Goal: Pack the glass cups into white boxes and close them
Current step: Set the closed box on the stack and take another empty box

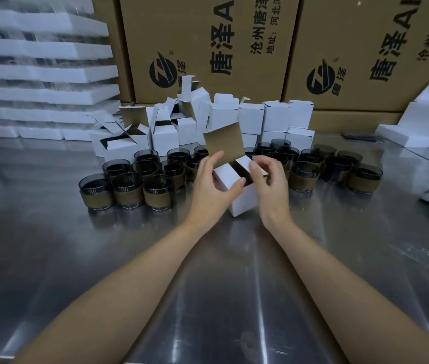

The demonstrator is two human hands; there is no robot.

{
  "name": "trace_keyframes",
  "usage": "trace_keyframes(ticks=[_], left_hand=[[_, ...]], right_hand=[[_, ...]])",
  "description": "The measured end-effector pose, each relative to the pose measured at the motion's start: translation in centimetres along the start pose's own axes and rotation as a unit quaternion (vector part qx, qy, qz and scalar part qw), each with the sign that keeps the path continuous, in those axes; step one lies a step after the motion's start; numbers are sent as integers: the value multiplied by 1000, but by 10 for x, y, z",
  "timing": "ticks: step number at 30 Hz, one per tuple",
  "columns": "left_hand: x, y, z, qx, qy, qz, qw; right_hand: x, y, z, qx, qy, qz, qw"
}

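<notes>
Now both hands hold one white box (245, 200), tilted, just in front of the glass cups (126, 191) on the table (234, 285). The left hand (212, 182) curls round its left side. The right hand (271, 187) pinches a small flap on its right. Its brown lid (224, 141) stands open. Inside is dark, so I cannot tell if a cup is in it. More than twenty cups stand close together. Behind them sits a pile of over ten white boxes (250, 116), some open. Two big brown cartons (208, 48) stand at the back.

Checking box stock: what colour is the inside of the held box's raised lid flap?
Plain brown inside the lid flap; the white box is white outside. Head view.
</notes>
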State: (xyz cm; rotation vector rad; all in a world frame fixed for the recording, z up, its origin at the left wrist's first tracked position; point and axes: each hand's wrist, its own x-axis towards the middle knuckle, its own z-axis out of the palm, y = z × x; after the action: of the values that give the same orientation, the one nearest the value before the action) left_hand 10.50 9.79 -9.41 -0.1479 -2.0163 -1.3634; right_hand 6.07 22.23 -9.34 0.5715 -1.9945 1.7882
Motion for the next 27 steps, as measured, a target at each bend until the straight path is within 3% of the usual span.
trace_keyframes(ticks=[2,7,12,16,20,22,27], left_hand=[[0,-2,1,12,-9,1,1000],[4,-6,0,-21,-4,-64,998],[3,-6,0,-19,12,-49,999],[9,-10,-2,-12,54,-124,991],[10,-19,-1,70,-22,-151,986],[11,-21,-3,88,-41,-144,985],[12,-26,-7,40,-48,-179,982]], right_hand=[[1,2,-1,-34,-27,-4,999],[6,5,-8,-77,10,38,996],[13,5,-10,-70,66,52,994],[19,11,-18,-30,112,102,988],[19,18,-18,-84,52,172,980],[18,20,-17,-55,-1,212,976],[19,22,-16,-36,-37,216,975]])
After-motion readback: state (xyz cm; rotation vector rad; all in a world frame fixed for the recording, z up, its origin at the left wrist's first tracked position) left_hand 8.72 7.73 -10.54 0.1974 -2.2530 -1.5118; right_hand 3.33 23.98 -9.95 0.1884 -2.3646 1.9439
